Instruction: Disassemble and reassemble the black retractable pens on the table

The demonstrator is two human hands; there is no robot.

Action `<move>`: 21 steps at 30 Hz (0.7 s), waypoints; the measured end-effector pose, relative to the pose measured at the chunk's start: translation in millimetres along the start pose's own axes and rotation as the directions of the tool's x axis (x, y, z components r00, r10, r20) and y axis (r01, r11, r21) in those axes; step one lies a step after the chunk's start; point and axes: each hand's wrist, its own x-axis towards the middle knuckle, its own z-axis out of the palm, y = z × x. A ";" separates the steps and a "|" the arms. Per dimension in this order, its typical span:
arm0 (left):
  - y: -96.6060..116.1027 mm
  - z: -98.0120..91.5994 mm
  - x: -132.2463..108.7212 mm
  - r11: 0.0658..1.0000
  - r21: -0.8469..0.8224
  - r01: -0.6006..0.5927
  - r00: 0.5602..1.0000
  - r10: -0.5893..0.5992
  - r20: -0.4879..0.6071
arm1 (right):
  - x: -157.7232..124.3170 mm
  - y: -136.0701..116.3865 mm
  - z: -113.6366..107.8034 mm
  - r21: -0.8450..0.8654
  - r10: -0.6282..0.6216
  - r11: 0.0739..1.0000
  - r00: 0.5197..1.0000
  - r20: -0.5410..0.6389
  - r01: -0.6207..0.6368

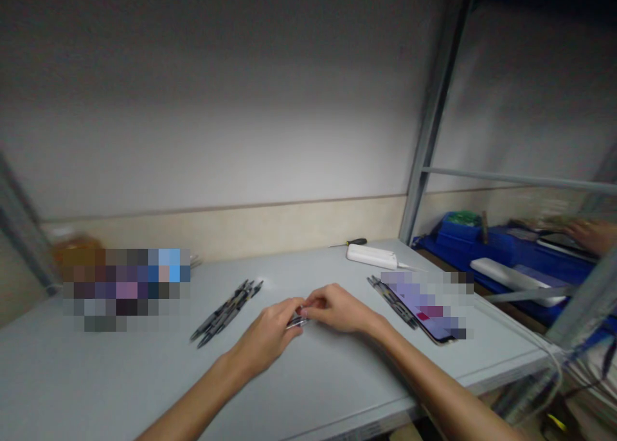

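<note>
Near the middle of the grey table (159, 377), my left hand (270, 333) is closed on a slim dark and silvery pen-like object (297, 323). My right hand (336, 308) meets it from the right, thumb and fingers pinched at the object's near end; what they grip is too small to make out. A bundle of several dark pens (226, 314) lies slanted to the left of my hands. Several more pens (393, 301) lie to the right, alongside a phone (429, 312) whose screen is partly pixelated.
A white power strip (372, 256) and a screwdriver (357, 242) lie at the back. Pixelated items (128, 287) stand at the left. Beyond the metal post (429, 132), another person's hand (590, 233) is over a blue surface with a green-filled blue bin (460, 227).
</note>
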 end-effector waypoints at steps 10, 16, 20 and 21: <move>-16.5 -4.9 -2.7 0.971 0.238 -0.010 1.000 0.012 -0.009 | 2.6 16.7 -4.9 -0.001 0.150 0.989 0.986 -0.070 -0.151; -18.2 -8.3 16.6 0.821 0.561 -0.108 0.992 0.126 0.006 | 8.6 13.5 -14.7 -0.010 0.191 0.982 0.981 -0.029 -0.191; -13.2 -7.2 33.4 0.704 0.681 -0.202 0.974 0.214 0.069 | 21.1 6.0 -14.3 -0.092 0.178 0.982 0.974 0.143 -0.166; -13.4 -6.1 36.0 0.690 0.693 -0.211 0.971 0.229 0.067 | 24.4 5.0 -12.9 -0.156 0.209 0.970 0.966 0.150 -0.185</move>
